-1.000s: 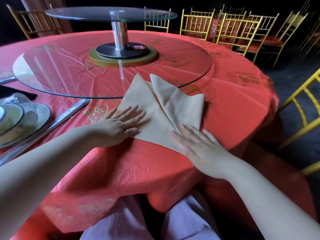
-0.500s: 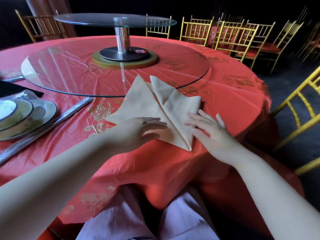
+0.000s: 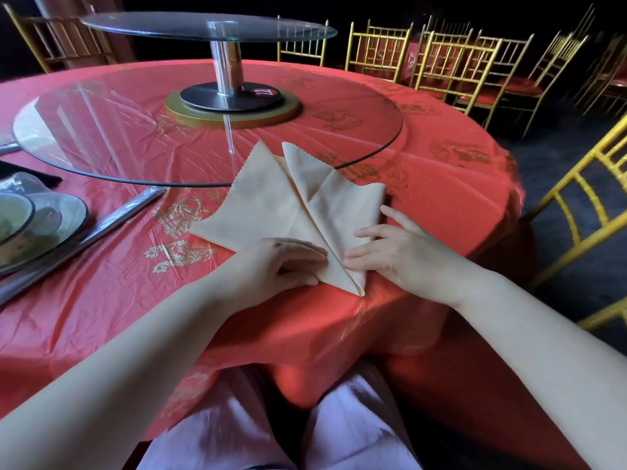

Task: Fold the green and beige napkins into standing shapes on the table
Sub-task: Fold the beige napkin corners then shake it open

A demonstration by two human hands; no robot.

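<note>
1. The beige napkin [image 3: 271,212] lay flat on the red tablecloth [image 3: 458,198], part-folded, its points aimed away from both hands — no green one was in view.
2. The left hand [image 3: 271,266] curled on its near edge, fingers pinching the cloth; the right hand [image 3: 400,252] pressed flat, fingers spread, beside the near tip.
3. Judged mid-fold: next, both flaps need creasing before standing it up.
4. Plates [image 3: 37,225] sat well left of the left hand.

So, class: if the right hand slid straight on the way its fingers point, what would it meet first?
The right hand points leftward across the beige napkin; it would likely meet the left hand first, just across the fold.
</note>
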